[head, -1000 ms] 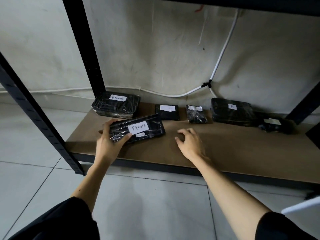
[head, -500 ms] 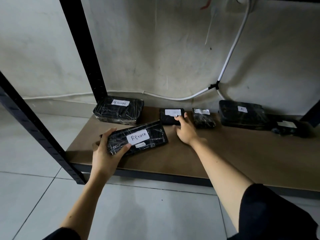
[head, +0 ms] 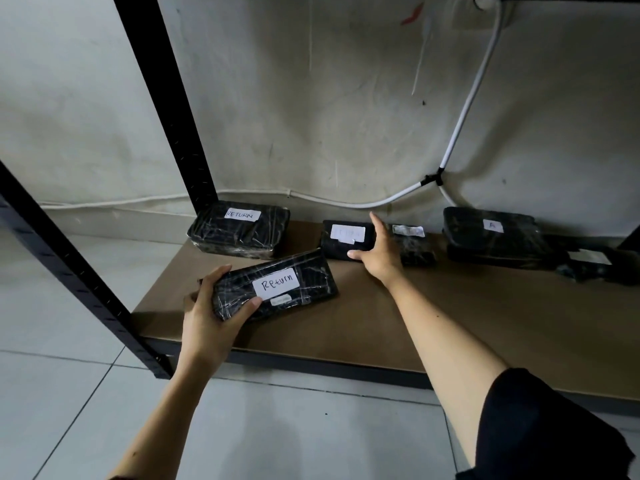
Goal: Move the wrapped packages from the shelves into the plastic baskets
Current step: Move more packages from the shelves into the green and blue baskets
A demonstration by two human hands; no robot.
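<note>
The left hand (head: 211,318) grips a long black wrapped package (head: 277,285) by its near left end, thumb laid across the top and fingers curled round the far edge; the package sits at the near left part of the brown shelf board (head: 433,306), its long axis running from near left to far right, and its white label reading "Return" faces up. Whether it rests on the board or is lifted just clear of it cannot be told from this angle. The right hand (head: 377,254) reaches farther in and takes hold of a small black package (head: 341,242) with a white label, thumb at its near edge and forefinger stretched up along its right side; this package lies with its long axis left to right, near the wall. Just to its right, partly hidden by the hand, lies another small dark package (head: 415,245). At the far left, against the black upright post (head: 166,109), sits a thicker package labelled "RETURN" (head: 240,230), its length also running left to right. Farther right is a large package marked "A" (head: 495,239), and beside it at the right edge a smaller dark one (head: 595,266). Behind the shelf stands a scuffed pale wall (head: 311,98) with a white cable (head: 464,109) running down and along it. Below is a floor of pale tiles (head: 69,393). Black sleeves (head: 547,431) cover the upper arms.
</note>
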